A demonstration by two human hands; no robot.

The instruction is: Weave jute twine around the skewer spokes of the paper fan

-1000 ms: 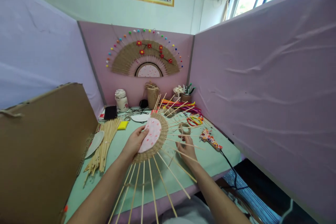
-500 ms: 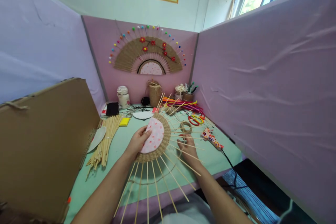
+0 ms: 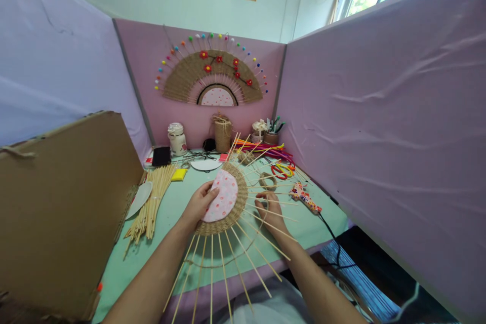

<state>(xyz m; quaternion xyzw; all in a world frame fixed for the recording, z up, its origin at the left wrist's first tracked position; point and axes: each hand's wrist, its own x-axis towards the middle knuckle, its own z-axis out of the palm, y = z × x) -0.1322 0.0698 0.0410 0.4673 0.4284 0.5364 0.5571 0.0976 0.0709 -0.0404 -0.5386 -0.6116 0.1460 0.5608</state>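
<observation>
My left hand [image 3: 203, 205] grips the straight side of a half-round woven fan, its thumb on the pink dotted cloth [image 3: 224, 197]. A band of woven twine [image 3: 216, 227] curves around the cloth, and thin wooden sticks [image 3: 225, 263] fan out from it. A loose strand of twine [image 3: 228, 265] crosses the lower sticks in a wide arc and leads up to my right hand [image 3: 270, 210]. Among the right-hand sticks, my right hand has its thumb and fingers closed on the strand; sticks partly cover the fingers. Just beyond it lies a coil of twine [image 3: 268, 181].
A bundle of sticks [image 3: 152, 207] lies left beside a cardboard sheet [image 3: 68, 202]. Scissors [image 3: 281, 171] and a patterned glue gun [image 3: 305, 198] with a cord lie right. Behind stand a white jar [image 3: 177, 140] and a twine-wrapped pot [image 3: 223, 134]. A finished fan [image 3: 216, 78] hangs on the back panel.
The view has shifted slightly. My right hand has barely moved among the sticks, and my left hand keeps the same hold on the fan.
</observation>
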